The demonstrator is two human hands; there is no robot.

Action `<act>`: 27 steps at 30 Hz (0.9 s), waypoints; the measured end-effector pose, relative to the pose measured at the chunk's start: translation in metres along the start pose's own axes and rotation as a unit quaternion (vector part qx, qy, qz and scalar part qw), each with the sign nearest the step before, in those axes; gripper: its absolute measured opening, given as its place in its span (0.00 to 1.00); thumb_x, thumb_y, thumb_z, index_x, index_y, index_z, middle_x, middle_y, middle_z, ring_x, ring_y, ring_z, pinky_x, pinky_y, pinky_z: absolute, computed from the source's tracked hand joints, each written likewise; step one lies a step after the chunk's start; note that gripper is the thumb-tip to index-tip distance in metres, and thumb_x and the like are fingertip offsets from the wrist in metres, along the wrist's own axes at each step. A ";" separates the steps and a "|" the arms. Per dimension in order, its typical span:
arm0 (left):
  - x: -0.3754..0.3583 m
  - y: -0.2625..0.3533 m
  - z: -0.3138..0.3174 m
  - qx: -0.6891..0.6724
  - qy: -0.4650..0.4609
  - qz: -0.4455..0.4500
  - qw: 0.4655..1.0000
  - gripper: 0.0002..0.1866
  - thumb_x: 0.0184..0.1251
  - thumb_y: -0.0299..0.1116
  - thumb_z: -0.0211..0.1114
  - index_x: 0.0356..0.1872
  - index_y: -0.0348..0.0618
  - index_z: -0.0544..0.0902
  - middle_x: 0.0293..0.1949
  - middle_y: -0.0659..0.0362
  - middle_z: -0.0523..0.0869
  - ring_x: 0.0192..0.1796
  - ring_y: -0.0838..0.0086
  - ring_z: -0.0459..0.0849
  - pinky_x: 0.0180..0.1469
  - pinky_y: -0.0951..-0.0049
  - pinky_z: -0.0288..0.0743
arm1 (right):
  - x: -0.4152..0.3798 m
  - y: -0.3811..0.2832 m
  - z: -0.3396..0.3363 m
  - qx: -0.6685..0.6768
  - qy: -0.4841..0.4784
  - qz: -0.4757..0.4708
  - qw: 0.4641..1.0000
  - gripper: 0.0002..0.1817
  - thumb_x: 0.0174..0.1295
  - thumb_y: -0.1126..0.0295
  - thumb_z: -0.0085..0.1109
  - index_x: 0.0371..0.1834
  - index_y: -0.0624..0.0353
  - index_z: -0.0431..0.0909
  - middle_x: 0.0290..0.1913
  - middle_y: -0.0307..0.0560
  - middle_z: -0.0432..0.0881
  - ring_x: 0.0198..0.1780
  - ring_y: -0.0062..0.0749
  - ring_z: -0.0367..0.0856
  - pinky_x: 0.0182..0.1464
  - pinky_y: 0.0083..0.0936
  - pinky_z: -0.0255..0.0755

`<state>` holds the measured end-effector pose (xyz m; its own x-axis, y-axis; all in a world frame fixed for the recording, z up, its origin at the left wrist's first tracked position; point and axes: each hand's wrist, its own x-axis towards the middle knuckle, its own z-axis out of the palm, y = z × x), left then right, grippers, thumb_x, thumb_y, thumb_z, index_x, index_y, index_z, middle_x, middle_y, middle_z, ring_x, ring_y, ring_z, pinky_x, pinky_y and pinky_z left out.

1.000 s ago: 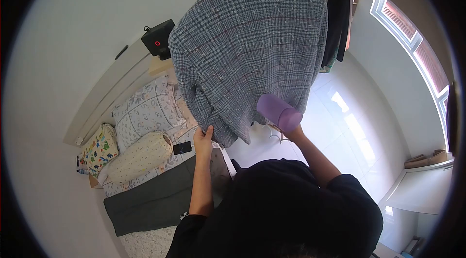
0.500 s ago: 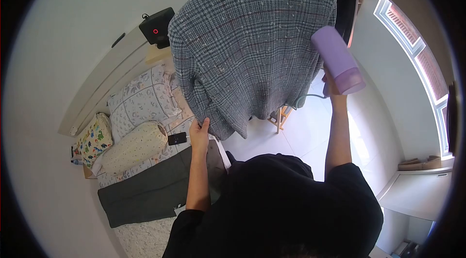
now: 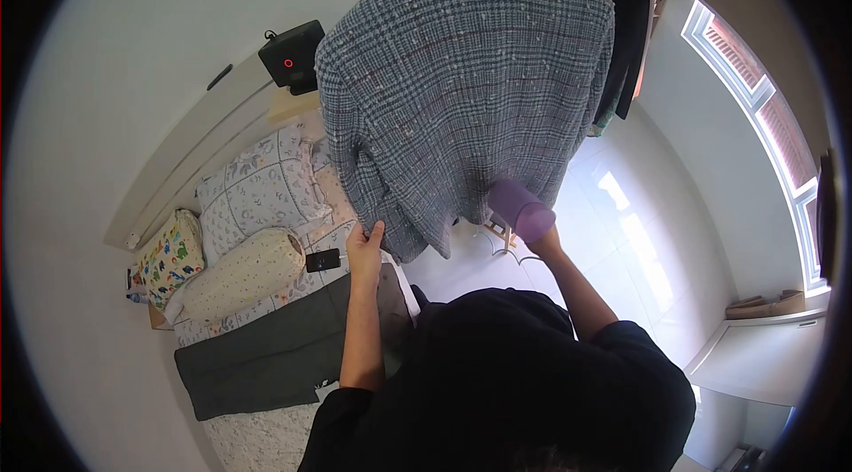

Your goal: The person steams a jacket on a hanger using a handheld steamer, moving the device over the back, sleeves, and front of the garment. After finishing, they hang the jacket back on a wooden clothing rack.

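A grey-blue plaid tweed jacket (image 3: 470, 73) hangs in front of me with its back facing me. My left hand (image 3: 364, 250) pinches the cuff end of its left-side sleeve, thumb on top. My right hand (image 3: 547, 244) is wrapped around a purple handheld garment steamer (image 3: 522, 208), its grip mostly hidden behind the body. The steamer's head overlaps the lower right part of the jacket, near the hem. A thin cord curves below the steamer.
On the left, a bed holds patterned pillows (image 3: 262, 184), a bolster (image 3: 244, 277), a phone (image 3: 322, 260) and dark folded cloth (image 3: 266, 357). A black box with a red ring (image 3: 293, 57) stands behind. Other dark clothes (image 3: 621, 37) hang at right; a wooden stand (image 3: 506, 234) is below.
My right hand has swung the steamer down and left, from beside the jacket's right edge to its lower hem. My left hand stays on the sleeve cuff.
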<state>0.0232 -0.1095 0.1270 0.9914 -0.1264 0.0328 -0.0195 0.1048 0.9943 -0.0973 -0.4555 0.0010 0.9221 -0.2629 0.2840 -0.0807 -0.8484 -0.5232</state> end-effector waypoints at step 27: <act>0.016 -0.027 -0.005 0.042 0.008 -0.015 0.999 0.08 0.67 0.28 0.61 0.42 0.33 0.79 0.28 0.64 0.82 0.27 0.85 0.74 0.30 0.81 0.68 | -0.006 0.050 0.040 0.282 0.014 0.238 0.929 0.23 0.58 0.53 0.63 0.39 0.64 0.73 0.19 0.42 0.71 0.25 0.29 0.75 0.30 0.32 0.69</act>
<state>0.0404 -0.1091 0.1002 0.9936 -0.1126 0.0016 0.0006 0.0189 0.9998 -0.0913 -0.4779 -0.0585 0.8215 -0.5657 -0.0714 -0.2594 -0.2592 -0.9304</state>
